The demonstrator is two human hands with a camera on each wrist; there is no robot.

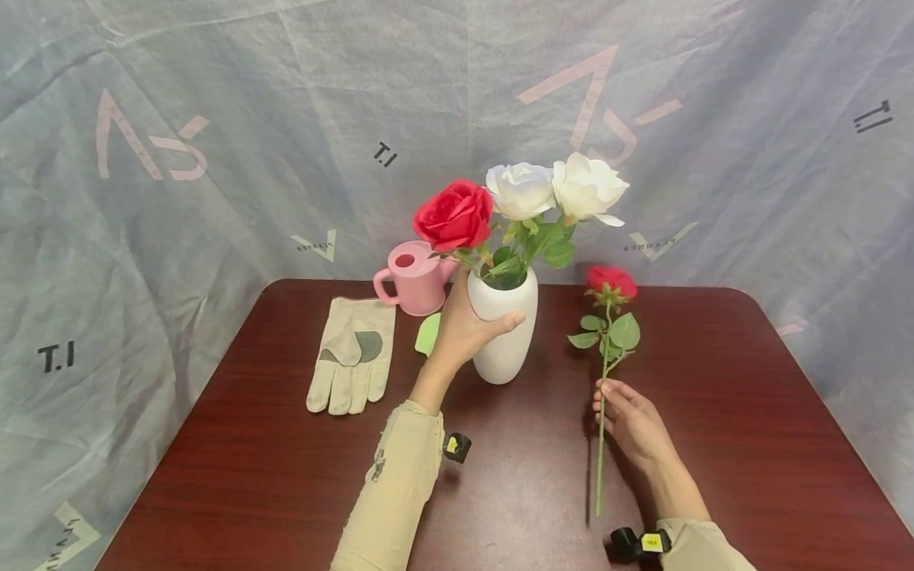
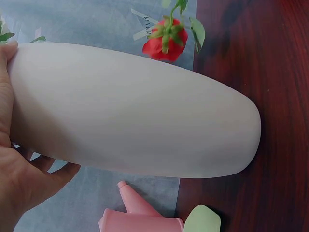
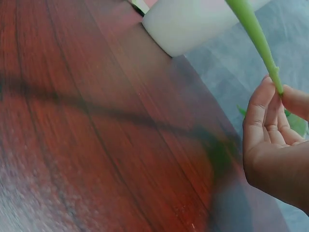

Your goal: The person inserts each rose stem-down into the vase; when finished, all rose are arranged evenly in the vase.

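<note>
A white vase point(image 1: 500, 349) stands on the table, holding a red rose point(image 1: 455, 216) and two white roses point(image 1: 520, 190). My left hand point(image 1: 467, 321) grips the vase near its upper part, thumb across the front; in the left wrist view the fingers curl behind the vase point(image 2: 135, 111). To the right, my right hand point(image 1: 631, 420) pinches the green stem of another red rose point(image 1: 612, 283) between thumb and fingers. That rose is held upright, bloom away from me, its stem end pointing toward me. The right wrist view shows the pinched stem point(image 3: 253, 34) up close.
Left of the vase sits a pink watering can point(image 1: 417, 281), with a light green object point(image 1: 428, 334) partly hidden by my left arm. A pale work glove point(image 1: 353, 357) lies farther left on the dark red wooden table point(image 1: 243, 476). A grey printed cloth point(image 1: 286, 119) hangs behind.
</note>
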